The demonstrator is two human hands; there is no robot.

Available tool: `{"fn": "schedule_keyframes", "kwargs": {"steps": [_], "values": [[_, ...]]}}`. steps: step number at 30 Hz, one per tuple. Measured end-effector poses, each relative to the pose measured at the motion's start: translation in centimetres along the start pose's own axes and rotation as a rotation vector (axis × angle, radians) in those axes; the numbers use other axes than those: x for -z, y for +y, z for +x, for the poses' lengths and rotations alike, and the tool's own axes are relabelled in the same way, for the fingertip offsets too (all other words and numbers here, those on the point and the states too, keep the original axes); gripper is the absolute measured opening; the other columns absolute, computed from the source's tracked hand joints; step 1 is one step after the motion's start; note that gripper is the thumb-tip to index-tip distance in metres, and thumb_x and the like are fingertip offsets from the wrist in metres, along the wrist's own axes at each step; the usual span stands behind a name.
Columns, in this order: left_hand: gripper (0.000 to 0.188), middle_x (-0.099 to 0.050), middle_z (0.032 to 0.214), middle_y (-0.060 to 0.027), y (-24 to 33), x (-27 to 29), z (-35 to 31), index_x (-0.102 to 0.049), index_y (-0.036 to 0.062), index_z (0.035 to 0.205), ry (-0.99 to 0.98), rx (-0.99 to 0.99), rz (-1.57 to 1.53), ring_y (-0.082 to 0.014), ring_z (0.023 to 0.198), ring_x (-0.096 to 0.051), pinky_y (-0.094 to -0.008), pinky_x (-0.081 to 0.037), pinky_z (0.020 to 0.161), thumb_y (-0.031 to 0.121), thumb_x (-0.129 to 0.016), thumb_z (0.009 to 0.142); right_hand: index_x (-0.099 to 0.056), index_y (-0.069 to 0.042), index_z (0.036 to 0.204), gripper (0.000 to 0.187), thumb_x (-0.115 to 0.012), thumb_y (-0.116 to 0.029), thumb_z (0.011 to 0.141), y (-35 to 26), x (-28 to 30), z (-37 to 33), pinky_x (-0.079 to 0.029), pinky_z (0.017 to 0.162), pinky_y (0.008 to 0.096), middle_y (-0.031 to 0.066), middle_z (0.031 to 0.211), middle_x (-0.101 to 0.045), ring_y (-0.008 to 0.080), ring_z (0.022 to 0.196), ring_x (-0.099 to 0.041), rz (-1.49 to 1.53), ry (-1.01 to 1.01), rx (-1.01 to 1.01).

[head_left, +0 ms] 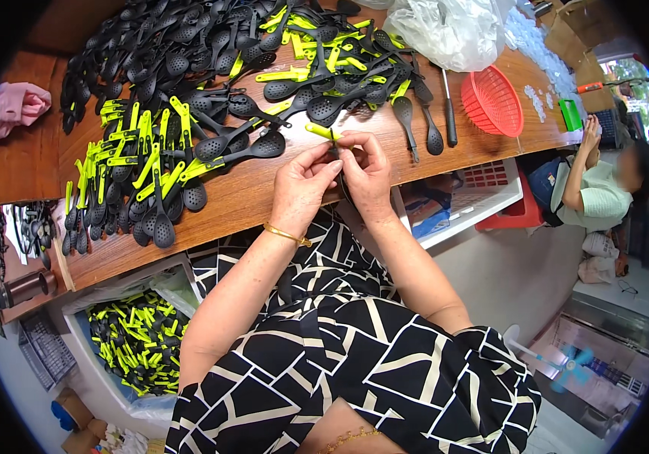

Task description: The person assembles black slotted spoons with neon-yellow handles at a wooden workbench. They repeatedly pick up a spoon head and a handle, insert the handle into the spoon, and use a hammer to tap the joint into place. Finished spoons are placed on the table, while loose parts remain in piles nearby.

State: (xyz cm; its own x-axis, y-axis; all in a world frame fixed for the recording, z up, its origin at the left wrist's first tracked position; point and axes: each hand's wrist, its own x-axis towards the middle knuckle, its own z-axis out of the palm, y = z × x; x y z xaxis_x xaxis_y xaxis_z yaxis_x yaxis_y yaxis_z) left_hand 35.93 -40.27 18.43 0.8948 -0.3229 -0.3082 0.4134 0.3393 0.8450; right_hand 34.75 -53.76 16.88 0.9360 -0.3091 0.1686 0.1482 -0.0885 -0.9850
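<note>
Both my hands meet at the table's front edge, fingertips pinched together. Between them is a small black and yellow-green handle piece (pixel 320 132), its bright end sticking out past the fingers to the far left. My left hand (pixel 302 189) is closed on its lower part; my right hand (pixel 367 178) pinches it from the other side. The fingers hide most of the black part. Just left of my hands lie black perforated spoons (pixel 268 144) with yellow-green handles, several overlapping. A large heap of plain black spoons (pixel 181 34) spreads behind them.
A red plastic basket (pixel 492 102) and a black-handled tool (pixel 450 113) lie at the right. White plastic bags (pixel 445 30) sit at the back. Below left, a lined bin (pixel 82 333) holds yellow-green and black pieces. Another person (pixel 597 185) sits at far right.
</note>
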Motion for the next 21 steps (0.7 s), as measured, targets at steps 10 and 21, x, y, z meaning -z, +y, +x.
{"fn": "schedule_keyframes", "kwargs": {"steps": [10,21], "values": [[0.011,-0.062,0.098,0.0042,0.0,-0.4,-0.7,-0.065,0.0036,0.107,0.019,-0.264,0.028,-0.0036,0.090,-0.055,-0.0208,-0.048,0.080,0.012,-0.067,0.101,-0.070,-0.004,0.100,0.012,-0.073,0.001,0.090,-1.4,-0.2,3.0,-0.045,0.071,0.0194,-0.0012,0.098,-0.061,0.0049,0.084,-0.057,-0.006,0.046,0.201],[0.016,-0.073,0.101,-0.0071,1.7,1.5,-2.2,-0.059,0.0005,0.114,-0.104,-0.162,0.043,-0.0088,0.085,-0.068,-0.0208,-0.053,0.073,0.011,-0.061,0.104,-0.072,-0.004,0.119,0.026,-0.067,-0.005,0.094,-5.8,2.0,3.4,-0.051,0.090,0.0298,0.0057,0.107,-0.068,0.0157,0.100,-0.064,-0.104,-0.451,0.097]]}}
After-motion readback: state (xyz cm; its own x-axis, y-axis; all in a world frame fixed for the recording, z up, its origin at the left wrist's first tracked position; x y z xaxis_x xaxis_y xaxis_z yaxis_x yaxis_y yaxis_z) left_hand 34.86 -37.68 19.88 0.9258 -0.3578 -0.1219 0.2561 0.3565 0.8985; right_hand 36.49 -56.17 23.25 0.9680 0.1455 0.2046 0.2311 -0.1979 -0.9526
